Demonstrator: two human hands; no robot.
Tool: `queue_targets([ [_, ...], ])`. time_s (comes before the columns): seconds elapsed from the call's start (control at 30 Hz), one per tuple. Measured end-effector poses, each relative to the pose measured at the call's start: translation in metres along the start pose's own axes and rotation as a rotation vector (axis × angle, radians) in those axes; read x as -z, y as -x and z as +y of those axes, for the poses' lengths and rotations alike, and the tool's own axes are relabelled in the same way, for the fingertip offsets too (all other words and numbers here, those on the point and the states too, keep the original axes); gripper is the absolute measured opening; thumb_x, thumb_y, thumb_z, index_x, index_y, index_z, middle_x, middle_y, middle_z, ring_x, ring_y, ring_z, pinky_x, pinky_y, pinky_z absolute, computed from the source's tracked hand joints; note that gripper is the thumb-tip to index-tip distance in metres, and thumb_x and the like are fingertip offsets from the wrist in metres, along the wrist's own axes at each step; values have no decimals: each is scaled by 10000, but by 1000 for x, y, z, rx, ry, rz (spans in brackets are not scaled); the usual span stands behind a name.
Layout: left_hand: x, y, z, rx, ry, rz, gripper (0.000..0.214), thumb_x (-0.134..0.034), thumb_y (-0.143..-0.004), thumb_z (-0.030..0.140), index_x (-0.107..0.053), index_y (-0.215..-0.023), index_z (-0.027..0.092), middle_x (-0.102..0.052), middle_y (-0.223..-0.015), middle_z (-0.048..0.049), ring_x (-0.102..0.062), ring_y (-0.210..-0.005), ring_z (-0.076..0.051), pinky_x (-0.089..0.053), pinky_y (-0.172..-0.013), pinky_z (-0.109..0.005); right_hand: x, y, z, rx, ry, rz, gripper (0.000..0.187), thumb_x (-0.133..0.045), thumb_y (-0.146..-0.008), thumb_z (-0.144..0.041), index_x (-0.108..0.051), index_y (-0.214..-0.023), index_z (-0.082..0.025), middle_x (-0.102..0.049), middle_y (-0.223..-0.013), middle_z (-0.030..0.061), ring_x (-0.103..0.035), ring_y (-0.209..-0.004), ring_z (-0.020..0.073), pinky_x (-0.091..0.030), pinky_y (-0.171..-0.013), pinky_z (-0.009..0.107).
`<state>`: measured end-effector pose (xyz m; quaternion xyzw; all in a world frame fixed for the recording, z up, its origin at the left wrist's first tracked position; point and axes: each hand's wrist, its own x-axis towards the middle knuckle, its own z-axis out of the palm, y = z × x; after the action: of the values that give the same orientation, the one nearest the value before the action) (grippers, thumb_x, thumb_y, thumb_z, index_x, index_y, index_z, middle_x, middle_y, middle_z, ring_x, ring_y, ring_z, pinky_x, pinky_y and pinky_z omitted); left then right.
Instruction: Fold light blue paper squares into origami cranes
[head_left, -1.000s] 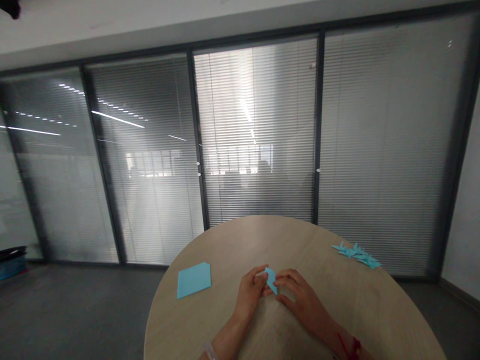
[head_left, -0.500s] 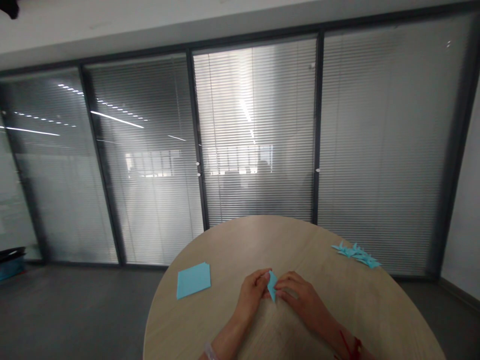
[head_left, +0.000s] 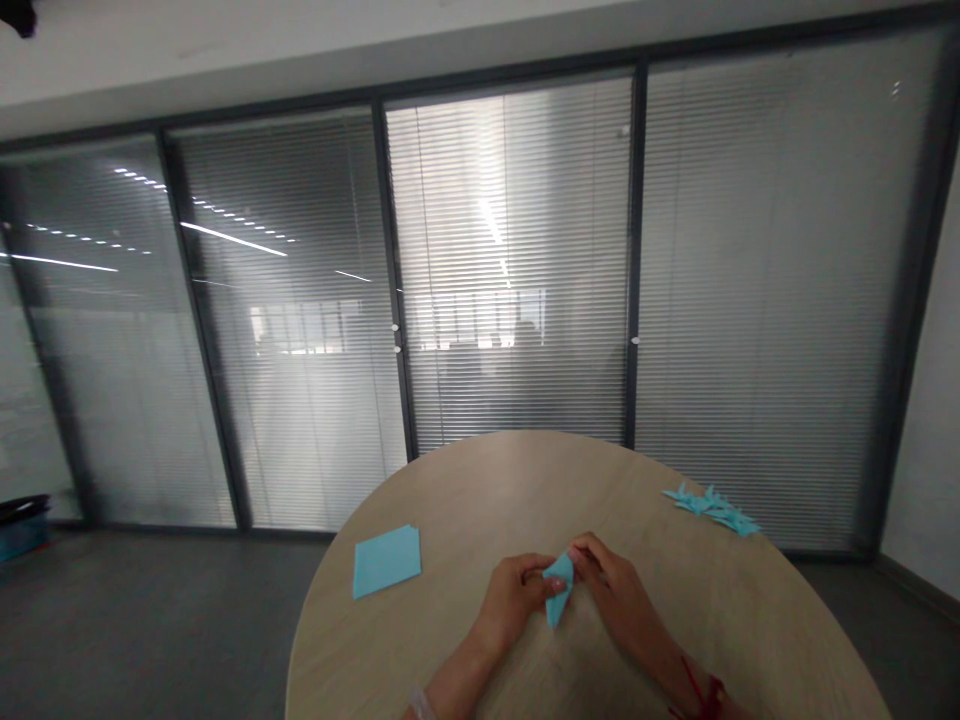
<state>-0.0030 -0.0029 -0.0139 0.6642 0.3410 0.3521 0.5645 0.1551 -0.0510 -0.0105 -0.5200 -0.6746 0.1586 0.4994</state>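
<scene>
A small folded piece of light blue paper [head_left: 556, 604] is held between my two hands, just above the near middle of the round table [head_left: 517, 480]. My left hand [head_left: 514, 598] grips it from the left, thumb lying across its face. At its upper right edge, the fingertips of my right hand [head_left: 609, 578] pinch the paper. The paper is narrow, with a point facing down toward me. Some of the fingers behind it are hidden.
On the table's left lies a stack of light blue square paper [head_left: 388, 562]. Several folded blue paper pieces [head_left: 711, 508] sit in a cluster near the right edge. Beyond the table stands a glass partition with blinds [head_left: 517, 250]. A dark-rimmed blue bin [head_left: 24, 530] is on the floor, far left.
Both hands and the folded paper have shifted slightly right. My left thumb now lies over the paper, and my right fingers have moved up to its upper edge.
</scene>
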Motion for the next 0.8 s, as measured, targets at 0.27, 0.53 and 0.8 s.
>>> queue_targets([
  [0.27,-3,0,-1,19,-13,42,450,-740,-547,546,-655,-662,119,-538,-527,11,-417,-500,-103,-273,-506,-228,-2,0,3,-29,-25,27,321,-365,-922,-453,-520,-785,-208,-520,-633,-17,-514,-597,156,-383,-580,248],
  [0.53,-1,1,6,-51,71,164,454,-744,-545,562,-646,-609,124,-484,-497,31,-384,-490,-89,-282,-509,-221,-6,-1,2,-147,-195,-99,305,-533,-810,-509,-526,-796,-204,-567,-649,-14,-545,-621,156,-411,-599,248],
  [0.8,1,2,7,-76,71,130,497,-719,-580,596,-716,-654,104,-599,-586,-30,-493,-559,-131,-373,-583,-241,-10,-2,13,-156,-299,-161,363,-541,-793,-533,-551,-718,-178,-562,-620,-15,-533,-600,147,-391,-582,249],
])
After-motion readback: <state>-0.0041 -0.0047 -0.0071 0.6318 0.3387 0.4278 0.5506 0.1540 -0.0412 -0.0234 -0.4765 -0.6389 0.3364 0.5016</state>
